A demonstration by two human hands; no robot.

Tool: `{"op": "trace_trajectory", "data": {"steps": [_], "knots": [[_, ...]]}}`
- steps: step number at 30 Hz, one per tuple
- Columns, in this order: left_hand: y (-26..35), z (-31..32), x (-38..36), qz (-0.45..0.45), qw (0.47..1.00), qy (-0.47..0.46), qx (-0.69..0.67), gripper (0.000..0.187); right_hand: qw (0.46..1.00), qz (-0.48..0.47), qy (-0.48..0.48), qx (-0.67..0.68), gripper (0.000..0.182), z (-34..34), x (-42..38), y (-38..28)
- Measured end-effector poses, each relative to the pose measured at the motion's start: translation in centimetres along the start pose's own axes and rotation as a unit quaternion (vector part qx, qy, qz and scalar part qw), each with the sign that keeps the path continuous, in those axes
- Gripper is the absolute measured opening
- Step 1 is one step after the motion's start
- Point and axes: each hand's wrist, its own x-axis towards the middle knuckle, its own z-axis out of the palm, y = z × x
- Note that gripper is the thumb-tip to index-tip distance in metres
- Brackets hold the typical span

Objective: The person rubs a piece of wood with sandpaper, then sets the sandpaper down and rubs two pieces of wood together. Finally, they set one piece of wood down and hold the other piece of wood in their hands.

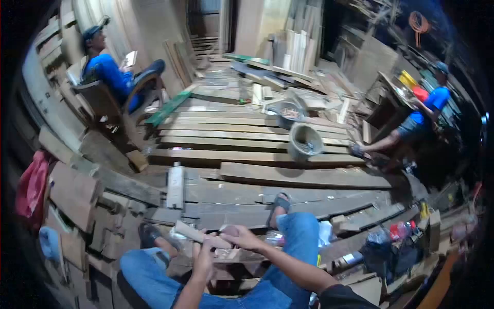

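A short pale wooden piece lies slanted between my knees, its far end pointing up and left. My left hand is closed round its lower part. Close beside it, my right hand is closed at the near end of the piece, with a small brownish object at its fingers, too blurred to name. Both hands are above the floor boards, between my legs in blue jeans.
Long planks lie across the floor ahead, with a grey bucket and a basin on them. A white box stands ahead-left. People sit at left and right. Bottles lie right.
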Motion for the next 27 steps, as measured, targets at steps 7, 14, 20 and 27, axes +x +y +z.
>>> {"op": "trace_trajectory", "data": {"steps": [7,14,20,27], "knots": [[-1.4,-0.4,1.3,0.013,0.994,0.070,-0.080,0.056,0.994,-0.067,0.081,0.014,0.038,0.0,0.9,2.7],[-0.7,-1.9,1.6,-0.039,0.999,0.020,-0.030,0.057,0.980,0.033,0.189,-0.050,0.060,-3.1,-2.1,-4.8],[1.0,1.1,0.0,-0.079,0.996,0.027,0.006,0.051,0.991,0.045,0.100,0.072,0.077,-0.2,-1.4,1.7],[-0.4,0.4,0.1,-0.131,0.982,-0.088,0.104,0.044,0.979,-0.045,0.153,0.128,0.052,0.3,-1.2,0.3]]}}
